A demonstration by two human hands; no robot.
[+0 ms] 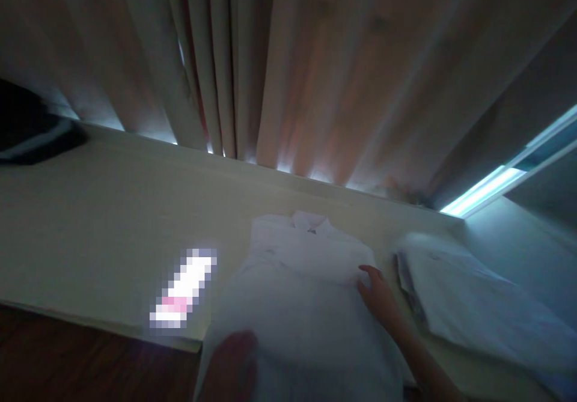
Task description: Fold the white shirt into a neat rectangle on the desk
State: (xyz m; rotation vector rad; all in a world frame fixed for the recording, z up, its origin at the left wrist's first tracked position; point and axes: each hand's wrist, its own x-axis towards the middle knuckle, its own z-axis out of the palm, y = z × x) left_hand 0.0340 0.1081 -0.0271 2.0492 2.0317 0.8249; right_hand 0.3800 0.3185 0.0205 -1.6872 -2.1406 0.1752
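Note:
A white collared shirt (311,306) is spread over the pale table, its collar at the far end and its lower part running down toward me. My right hand (375,294) rests at the shirt's right side below the shoulder, with thumb and forefinger apart; the other fingers are hard to see. Low over the left part of the shirt, my left hand (232,363) is smeared by motion. Its fingers cannot be made out, nor whether it grips the cloth.
A stack of folded white cloth (473,300) lies on the table's right side. A bright pixelated oblong (184,288) is left of the shirt. The pale table (112,210) ends at a front edge above dark reddish floor. Curtains (315,77) hang behind, and a dark object (40,131) sits far left.

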